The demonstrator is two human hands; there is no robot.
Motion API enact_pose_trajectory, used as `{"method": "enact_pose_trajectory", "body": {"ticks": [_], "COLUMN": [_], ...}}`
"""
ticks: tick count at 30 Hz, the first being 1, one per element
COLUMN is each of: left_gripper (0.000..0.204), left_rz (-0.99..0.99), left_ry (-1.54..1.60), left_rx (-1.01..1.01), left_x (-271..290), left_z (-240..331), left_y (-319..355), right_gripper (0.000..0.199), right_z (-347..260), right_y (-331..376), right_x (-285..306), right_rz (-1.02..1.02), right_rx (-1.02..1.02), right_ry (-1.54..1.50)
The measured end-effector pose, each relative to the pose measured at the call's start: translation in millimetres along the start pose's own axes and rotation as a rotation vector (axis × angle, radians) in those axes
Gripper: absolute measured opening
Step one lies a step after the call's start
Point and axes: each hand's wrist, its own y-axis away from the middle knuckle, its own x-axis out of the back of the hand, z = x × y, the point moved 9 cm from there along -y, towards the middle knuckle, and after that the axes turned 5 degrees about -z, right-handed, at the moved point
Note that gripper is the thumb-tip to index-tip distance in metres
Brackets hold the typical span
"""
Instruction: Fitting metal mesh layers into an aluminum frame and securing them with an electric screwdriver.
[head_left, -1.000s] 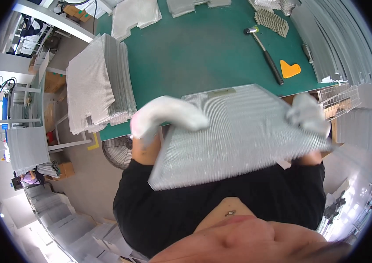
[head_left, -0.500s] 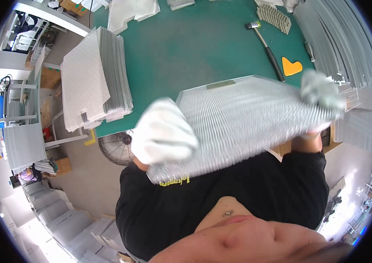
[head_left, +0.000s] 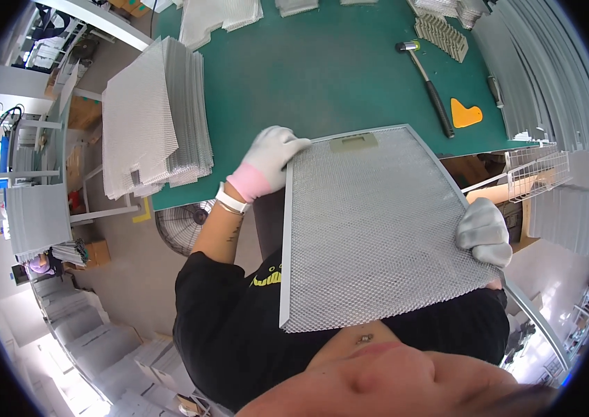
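Note:
A silver mesh filter panel (head_left: 378, 229) is held in front of my chest, over the near edge of the table. Metal frame strips border its far and left edges, and a beige plate (head_left: 353, 142) is set in the far strip. Bare mesh shows along the near edge. My left hand (head_left: 277, 154), in a white glove with a pink cuff, closes on the far left corner. At the right edge my gloved right hand (head_left: 483, 233) grips the panel. The right frame strip (head_left: 537, 323) passes by that hand and sticks out beyond the mesh's near right corner.
On the green table (head_left: 294, 76) lie a mallet (head_left: 433, 94), an orange scraper (head_left: 465, 113) and a dark-handled tool (head_left: 494, 90). Mesh sheets (head_left: 138, 118) are stacked at left; metal strips (head_left: 544, 69) at right. A wire basket (head_left: 537, 174) hangs beside the table, and a fan (head_left: 183, 226) stands below.
My left hand has moved from the panel's near left side to its far left corner. My right hand has come nearer along the right edge. The panel shows flatter, its left strip now visible.

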Motion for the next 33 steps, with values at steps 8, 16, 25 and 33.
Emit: {"method": "enact_pose_trajectory", "body": {"ticks": [8, 16, 25, 33], "left_gripper": [0.035, 0.065, 0.060, 0.061], "left_rz": [-0.057, -0.532, -0.615, -0.631], "left_ry": [0.238, 0.415, 0.171, 0.423], "left_rx": [-0.137, -0.308, -0.146, -0.122], "left_x": [22.7, -82.4, -66.8, -93.7], "left_z": [2.7, 55.2, 48.7, 32.8], "left_y": [-70.0, -127.0, -111.9, -147.3], "right_gripper": [0.042, 0.015, 0.019, 0.033], "right_z": [-15.9, -17.3, -8.0, 1.9], "right_y": [3.2, 0.6, -6.9, -6.2], "right_x": [-0.7, 0.1, 11.1, 10.4], "right_rz": [-0.015, 0.029, -0.029, -0.028], "right_rx": [-0.198, -0.391, -0.229, -0.250], "right_ry": [0.169, 0.315, 0.209, 0.256]}}
